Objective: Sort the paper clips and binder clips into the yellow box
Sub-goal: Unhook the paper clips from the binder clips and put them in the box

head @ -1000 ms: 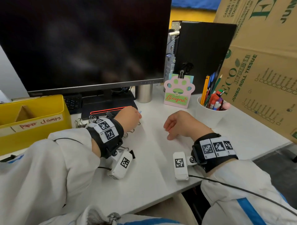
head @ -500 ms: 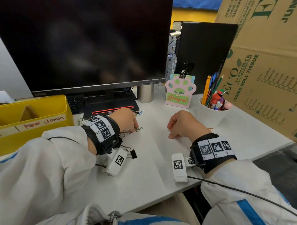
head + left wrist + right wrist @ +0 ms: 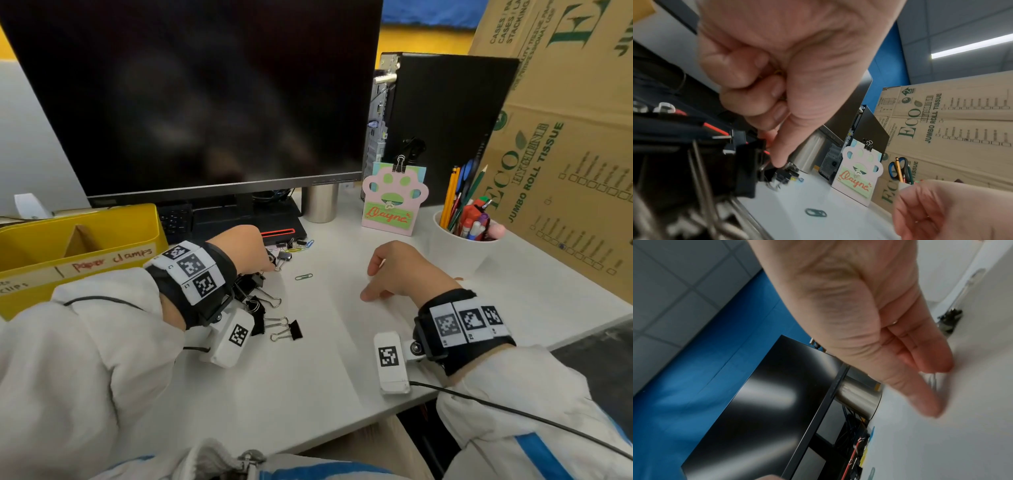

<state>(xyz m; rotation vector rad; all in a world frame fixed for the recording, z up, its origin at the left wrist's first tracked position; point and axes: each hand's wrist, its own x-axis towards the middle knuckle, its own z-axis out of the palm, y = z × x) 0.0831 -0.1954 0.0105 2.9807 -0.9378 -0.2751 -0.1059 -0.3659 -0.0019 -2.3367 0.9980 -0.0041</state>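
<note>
The yellow box stands at the left, with a cardboard divider and a "paper clamps" label. My left hand reaches over the desk in front of the monitor base. Its thumb and forefinger pinch a small black binder clip. In the left wrist view that hand has its other fingers curled into the palm, and the pinched binder clip is blurred. Several black binder clips lie under the left wrist. A green paper clip lies alone, and coloured paper clips lie near the base. My right hand rests on the desk, holding nothing.
A big dark monitor stands behind the clips, with a steel cup beside its base. A paw-shaped name card, a white pen cup, a black computer case and cardboard boxes fill the right.
My left hand has drawn back a little from the coloured paper clips by the monitor base and now pinches a small black binder clip. The right hand has stayed in place.
</note>
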